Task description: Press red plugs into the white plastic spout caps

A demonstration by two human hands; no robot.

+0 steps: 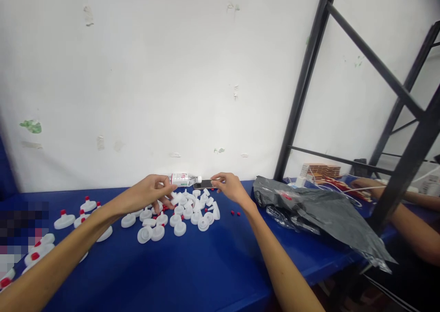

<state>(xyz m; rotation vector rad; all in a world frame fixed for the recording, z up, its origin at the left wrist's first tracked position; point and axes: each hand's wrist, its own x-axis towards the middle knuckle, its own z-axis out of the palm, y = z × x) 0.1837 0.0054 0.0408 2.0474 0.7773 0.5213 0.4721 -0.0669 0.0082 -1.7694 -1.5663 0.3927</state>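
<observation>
My left hand [154,192] hangs over the left part of a heap of white plastic funnel-shaped caps [187,209], its fingers apart and bent downward. Nothing shows between them. To the right of the heap, my right hand [227,186] is raised with thumb and forefinger brought together; whatever they may pinch is too small to make out. Small red tips [167,207] lie among the white caps, and a few more red tips [235,213] are on the blue table [206,266] below my right hand. White caps with red tips fitted [64,219] stand on the left.
A clear bottle [184,179] lies by the wall beside a dark phone [204,184]. A grey plastic bag [305,206] covers the table's right side, by a black metal frame [302,87]. Beyond it are another person's arms [412,225] and a brown stack [319,170].
</observation>
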